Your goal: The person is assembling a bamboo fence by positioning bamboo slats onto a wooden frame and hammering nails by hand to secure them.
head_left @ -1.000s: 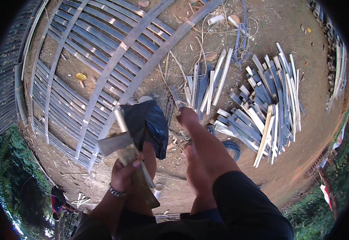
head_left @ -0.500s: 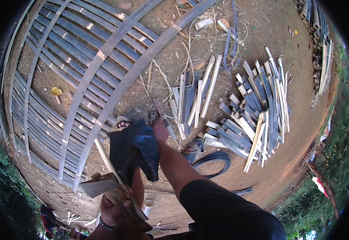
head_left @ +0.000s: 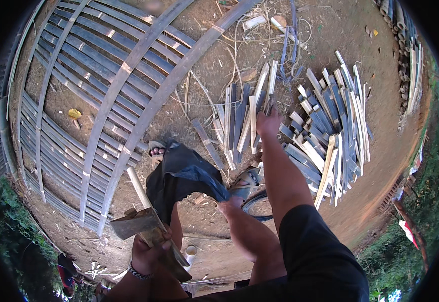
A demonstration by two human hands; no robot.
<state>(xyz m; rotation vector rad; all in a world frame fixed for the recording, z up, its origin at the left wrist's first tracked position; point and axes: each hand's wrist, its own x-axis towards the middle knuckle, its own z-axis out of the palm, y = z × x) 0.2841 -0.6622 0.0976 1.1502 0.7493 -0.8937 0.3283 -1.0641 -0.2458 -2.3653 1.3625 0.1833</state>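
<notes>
My left hand, low in the view, is closed around a bladed tool with a broad metal blade. A pale wooden shaft runs up beyond the blade, and a dark wooden piece shows below my fingers. My right arm reaches forward. My right hand is closed at the split bamboo strips; a small greyish piece sticks out past the fingers, its kind unclear. A black plastic sheet drapes across my lower legs, partly covering one sandalled foot.
A large bamboo slat frame fills the left. Right of my hand lies a heap of cut bamboo pieces. A black coil rests behind my other foot. Bamboo poles are stacked far right; loose strands lie ahead.
My right hand has moved forward and right, from beside the plastic sheet to the bamboo strips. The sheet now lies spread across my legs. My left hand keeps the bladed tool.
</notes>
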